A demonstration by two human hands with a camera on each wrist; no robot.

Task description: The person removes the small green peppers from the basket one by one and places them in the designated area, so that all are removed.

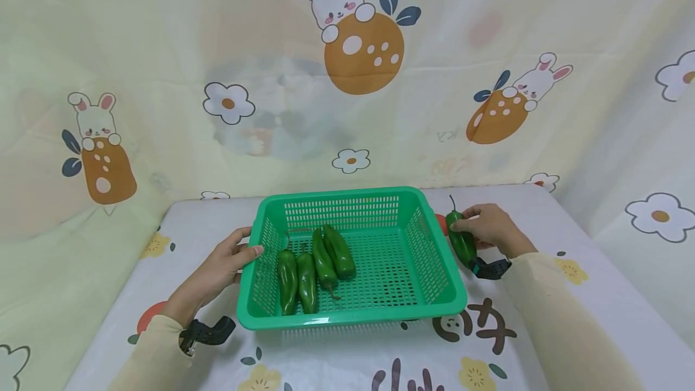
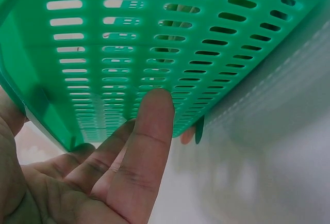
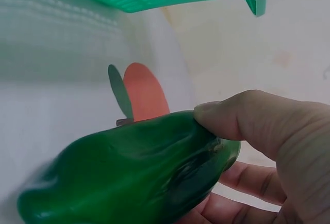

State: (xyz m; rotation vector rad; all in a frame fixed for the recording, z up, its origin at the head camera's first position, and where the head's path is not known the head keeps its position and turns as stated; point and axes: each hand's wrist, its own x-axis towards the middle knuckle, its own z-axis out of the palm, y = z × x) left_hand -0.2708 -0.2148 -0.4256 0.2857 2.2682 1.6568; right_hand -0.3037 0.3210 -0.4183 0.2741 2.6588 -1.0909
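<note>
Four green peppers (image 1: 312,267) are laid in the green basket (image 1: 434,270); a fifth pepper (image 1: 462,240) is gripped just right of it.

L hand (image 1: 228,261) is held flat w/ straight fingers (image 2: 149,131) against the basket's left wall, prob. to steady it. R hand (image 1: 488,227) is curled round the fifth pepper, thumb (image 3: 247,118) pressed on top, low over the tabletop (image 1: 543,198). Basket: rigid slotted plastic, rectangular. Peppers: glossy, smooth, elongated, thin stems. Tabletop is covered w/ a printed cloth.
</note>
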